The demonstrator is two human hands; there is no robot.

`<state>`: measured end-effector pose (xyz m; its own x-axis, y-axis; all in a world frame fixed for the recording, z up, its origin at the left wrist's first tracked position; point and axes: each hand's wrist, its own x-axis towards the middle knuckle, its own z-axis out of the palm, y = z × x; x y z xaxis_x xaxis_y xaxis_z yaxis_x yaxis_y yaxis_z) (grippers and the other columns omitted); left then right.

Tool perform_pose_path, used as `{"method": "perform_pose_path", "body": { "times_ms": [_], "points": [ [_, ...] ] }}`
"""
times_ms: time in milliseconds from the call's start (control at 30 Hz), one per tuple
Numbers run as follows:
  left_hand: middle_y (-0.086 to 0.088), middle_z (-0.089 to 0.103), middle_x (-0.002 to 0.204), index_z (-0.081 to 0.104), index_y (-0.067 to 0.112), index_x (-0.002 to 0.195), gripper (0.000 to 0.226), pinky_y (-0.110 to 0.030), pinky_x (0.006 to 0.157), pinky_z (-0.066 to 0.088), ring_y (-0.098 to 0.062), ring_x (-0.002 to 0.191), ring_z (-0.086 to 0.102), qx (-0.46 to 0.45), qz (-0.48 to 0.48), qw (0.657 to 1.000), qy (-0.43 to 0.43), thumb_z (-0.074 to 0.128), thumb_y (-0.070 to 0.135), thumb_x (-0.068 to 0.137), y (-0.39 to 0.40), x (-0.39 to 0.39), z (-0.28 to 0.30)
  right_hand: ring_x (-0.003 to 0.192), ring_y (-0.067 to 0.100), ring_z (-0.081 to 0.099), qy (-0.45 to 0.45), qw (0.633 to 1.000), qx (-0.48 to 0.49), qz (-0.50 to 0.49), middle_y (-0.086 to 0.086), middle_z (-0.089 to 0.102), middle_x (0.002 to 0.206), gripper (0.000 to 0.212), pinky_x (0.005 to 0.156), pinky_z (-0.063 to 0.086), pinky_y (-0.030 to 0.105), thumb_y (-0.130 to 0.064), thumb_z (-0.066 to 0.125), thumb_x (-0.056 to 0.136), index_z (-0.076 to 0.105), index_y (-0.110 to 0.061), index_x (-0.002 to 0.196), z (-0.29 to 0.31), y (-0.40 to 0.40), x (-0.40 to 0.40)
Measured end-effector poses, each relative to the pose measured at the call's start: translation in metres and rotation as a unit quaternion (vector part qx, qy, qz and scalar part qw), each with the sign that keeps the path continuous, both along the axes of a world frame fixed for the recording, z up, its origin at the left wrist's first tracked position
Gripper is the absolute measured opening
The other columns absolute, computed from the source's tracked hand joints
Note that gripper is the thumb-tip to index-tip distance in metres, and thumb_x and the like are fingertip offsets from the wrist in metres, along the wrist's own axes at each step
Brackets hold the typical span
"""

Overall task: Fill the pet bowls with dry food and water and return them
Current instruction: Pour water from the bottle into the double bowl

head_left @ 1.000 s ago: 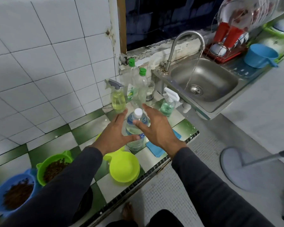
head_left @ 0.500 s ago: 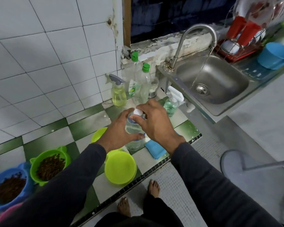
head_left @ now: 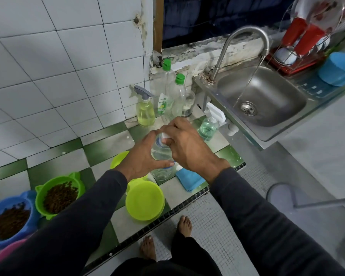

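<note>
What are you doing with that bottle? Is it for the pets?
The left hand holds a clear plastic water bottle upright on the green-and-white tiled counter, while the right hand has its grip on the white cap. A green bowl and a blue bowl already hold dry food. The lime-green bowl is empty.

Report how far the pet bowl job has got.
Done: the green bowl and blue bowl both hold dry food. In hand: the left hand steadies the water bottle while the right hand grips its white cap. Left: the two yellow-green bowls look empty, so water must be poured and all the bowls returned. The tap is running into the sink.
</note>
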<state>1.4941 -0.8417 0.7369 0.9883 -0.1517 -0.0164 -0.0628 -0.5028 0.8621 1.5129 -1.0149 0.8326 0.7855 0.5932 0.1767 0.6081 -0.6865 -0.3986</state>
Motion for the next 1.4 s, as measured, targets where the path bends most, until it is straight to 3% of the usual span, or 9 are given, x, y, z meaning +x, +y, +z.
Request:
{"method": "perform_pose_path", "body": {
  "times_ms": [133,367,500,667,800,900,1033,1200,1400],
  "points": [
    [0.010,0.063,0.133,0.044,0.030,0.145,0.096,-0.036,0.101,0.052,-0.009,0.122,0.060,-0.018,0.004,1.000,-0.006,0.096,0.045,0.066,0.0000,-0.0020,-0.0024,0.108,0.027,0.050,-0.011,1.000,0.007,0.017,0.009,0.064,0.116,0.045,0.087,0.045,0.031,0.008,0.064,0.083,0.070,-0.006,0.125,0.0004,-0.0023,-0.0007],
    [0.016,0.056,0.138,0.041,0.036,0.147,0.099,-0.025,0.098,0.047,-0.001,0.126,0.053,-0.016,0.005,1.000,-0.006,0.093,0.056,0.066,-0.0020,-0.0048,-0.0010,0.097,0.016,0.053,0.023,0.994,0.039,-0.104,0.001,0.051,0.108,0.047,0.080,0.045,0.028,-0.047,0.074,0.087,0.067,-0.016,0.121,-0.0047,0.0010,-0.0045],
    [0.013,0.059,0.133,0.037,0.040,0.145,0.097,-0.022,0.092,0.047,0.000,0.121,0.055,-0.004,0.007,1.000,-0.002,0.093,0.053,0.067,-0.0014,-0.0045,-0.0022,0.093,0.022,0.053,0.009,0.997,0.046,-0.061,0.007,0.054,0.099,0.023,0.078,0.043,0.029,-0.017,0.072,0.091,0.075,-0.012,0.113,-0.0010,0.0039,-0.0046],
    [0.008,0.061,0.135,0.044,0.028,0.145,0.095,-0.039,0.106,0.050,-0.011,0.124,0.059,-0.013,0.000,1.000,-0.010,0.096,0.045,0.068,-0.0009,-0.0041,-0.0023,0.102,0.029,0.050,-0.004,0.999,0.033,0.013,0.008,0.066,0.109,0.049,0.082,0.036,0.022,0.014,0.066,0.079,0.073,-0.009,0.122,0.0010,-0.0003,-0.0024],
    [0.009,0.061,0.134,0.044,0.031,0.144,0.093,-0.036,0.102,0.051,-0.010,0.121,0.059,-0.006,0.004,1.000,-0.013,0.094,0.048,0.067,-0.0007,-0.0039,-0.0021,0.108,0.020,0.052,0.014,0.997,0.064,-0.044,0.006,0.061,0.117,0.045,0.091,0.043,0.027,-0.023,0.077,0.086,0.066,-0.013,0.128,0.0015,0.0000,-0.0045],
    [0.014,0.059,0.132,0.051,0.032,0.138,0.085,-0.029,0.102,0.050,-0.002,0.121,0.057,-0.004,-0.002,1.000,-0.014,0.096,0.048,0.067,-0.0014,-0.0032,-0.0018,0.093,0.017,0.054,0.008,0.994,0.032,-0.103,0.000,0.052,0.103,0.043,0.077,0.038,0.024,-0.047,0.074,0.087,0.068,-0.014,0.114,0.0013,0.0031,-0.0003],
    [0.021,0.057,0.134,0.041,0.040,0.143,0.093,-0.004,0.091,0.041,0.010,0.122,0.052,-0.006,0.009,1.000,-0.013,0.094,0.051,0.067,-0.0001,-0.0044,-0.0017,0.087,0.020,0.051,0.008,0.998,0.044,-0.038,0.003,0.048,0.098,0.023,0.077,0.045,0.033,-0.023,0.072,0.092,0.072,-0.010,0.111,0.0026,-0.0003,0.0009],
    [0.015,0.061,0.135,0.045,0.032,0.145,0.093,-0.016,0.094,0.044,0.000,0.122,0.057,-0.017,0.004,1.000,-0.016,0.096,0.046,0.068,-0.0006,-0.0052,-0.0040,0.102,0.027,0.052,0.003,0.998,0.044,0.038,0.008,0.062,0.109,0.049,0.083,0.036,0.020,0.015,0.063,0.081,0.073,-0.009,0.122,0.0015,-0.0049,0.0019],
    [0.031,0.060,0.118,0.049,0.039,0.129,0.079,-0.001,0.084,0.040,0.012,0.113,0.056,-0.021,0.014,1.000,-0.007,0.094,0.052,0.064,0.0002,-0.0061,-0.0037,0.097,0.017,0.054,0.021,0.996,0.033,-0.078,0.001,0.052,0.107,0.052,0.085,0.047,0.030,-0.047,0.078,0.083,0.068,-0.013,0.120,0.0050,0.0002,0.0016]
  ]
}}
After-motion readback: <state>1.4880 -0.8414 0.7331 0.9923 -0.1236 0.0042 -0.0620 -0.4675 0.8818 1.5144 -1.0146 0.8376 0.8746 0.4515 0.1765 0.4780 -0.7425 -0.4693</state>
